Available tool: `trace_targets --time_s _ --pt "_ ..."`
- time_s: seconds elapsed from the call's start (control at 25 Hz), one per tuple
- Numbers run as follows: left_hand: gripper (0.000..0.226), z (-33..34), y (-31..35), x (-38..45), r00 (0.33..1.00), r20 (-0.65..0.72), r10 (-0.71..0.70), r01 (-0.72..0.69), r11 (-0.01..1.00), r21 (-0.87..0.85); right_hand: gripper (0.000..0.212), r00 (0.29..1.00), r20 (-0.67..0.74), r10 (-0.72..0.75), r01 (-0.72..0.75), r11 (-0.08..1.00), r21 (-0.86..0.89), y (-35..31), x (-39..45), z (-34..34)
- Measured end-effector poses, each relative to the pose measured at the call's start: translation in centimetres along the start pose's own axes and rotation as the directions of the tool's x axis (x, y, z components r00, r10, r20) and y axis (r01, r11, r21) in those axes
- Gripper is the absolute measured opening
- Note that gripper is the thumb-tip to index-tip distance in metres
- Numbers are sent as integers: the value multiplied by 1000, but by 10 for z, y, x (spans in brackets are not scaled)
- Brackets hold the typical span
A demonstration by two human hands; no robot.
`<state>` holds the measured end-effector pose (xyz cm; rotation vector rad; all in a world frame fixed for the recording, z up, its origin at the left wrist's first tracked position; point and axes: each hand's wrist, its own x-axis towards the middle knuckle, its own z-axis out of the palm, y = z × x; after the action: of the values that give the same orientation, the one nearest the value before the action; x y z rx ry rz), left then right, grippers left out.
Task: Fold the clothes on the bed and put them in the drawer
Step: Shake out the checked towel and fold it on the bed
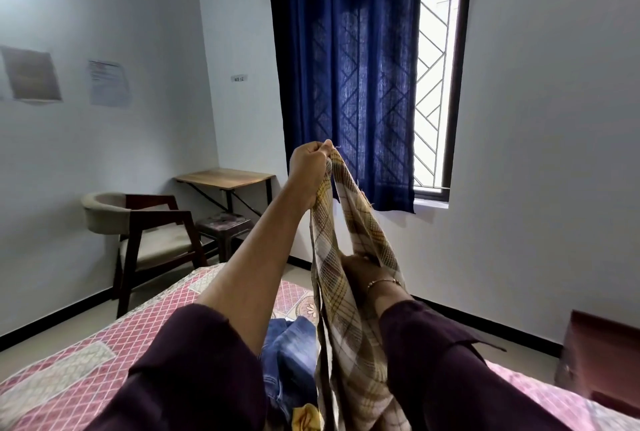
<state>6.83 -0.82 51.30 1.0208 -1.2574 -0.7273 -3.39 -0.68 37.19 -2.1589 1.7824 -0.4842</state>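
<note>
Left hand pinches checked cloth aloft (right hand grip hidden inside).

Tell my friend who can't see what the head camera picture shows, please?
A person holds up a checked cloth over a bed: the left hand grips its top edge high, and the right hand is partly hidden in its folds. Blue jeans lie on the bed below, with a blue curtain behind.
</note>
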Motion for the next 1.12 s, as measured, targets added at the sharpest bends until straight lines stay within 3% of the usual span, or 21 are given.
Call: trace_targets --time_s 0.24,0.44,0.6,0.68,0.76,0.84,0.88,0.92,0.96,1.04,1.12 --pt "33 -11 -15 15 997 -28 -73 75 994 84 32 995 94 42 -35 996 -77 -1 6 -24" --pt "25 -27 -35 38 953 -197 -228 232 973 -2 39 946 294 -138 194 966 -172 -11 4 -71" --pt "30 -30 -37 46 920 -307 -243 226 970 -90 23 956 161 -243 249 968 -13 1 3 -100" --pt "32 -35 -40 53 900 -340 -274 236 960 -148 27 958 35 -285 280 955 100 15 8 -114" --pt "31 -46 -43 61 862 -351 -365 329 931 -161 29 937 -153 -314 326 943 60 33 9 -133" --pt "35 -51 -47 68 851 -347 -393 401 915 -53 36 903 -286 -320 304 947 -100 53 11 -150" --pt "33 -54 -58 74 820 -401 -408 484 869 106 40 900 -295 -321 268 941 -206 61 9 -155" --pt "30 -54 -66 78 884 -408 -229 411 795 446 43 911 -272 -311 218 921 -324 67 8 -156" --pt "29 -52 -69 79 904 -387 -182 375 772 513 46 926 -242 -289 164 887 -432 70 6 -155" --pt "43 -45 -54 57 865 -417 -278 401 884 242 55 947 -237 -218 79 871 -485 71 5 -149" --pt "58 -39 -48 57 883 -433 -181 385 809 445 59 938 -329 -107 -24 928 -371 70 6 -147"
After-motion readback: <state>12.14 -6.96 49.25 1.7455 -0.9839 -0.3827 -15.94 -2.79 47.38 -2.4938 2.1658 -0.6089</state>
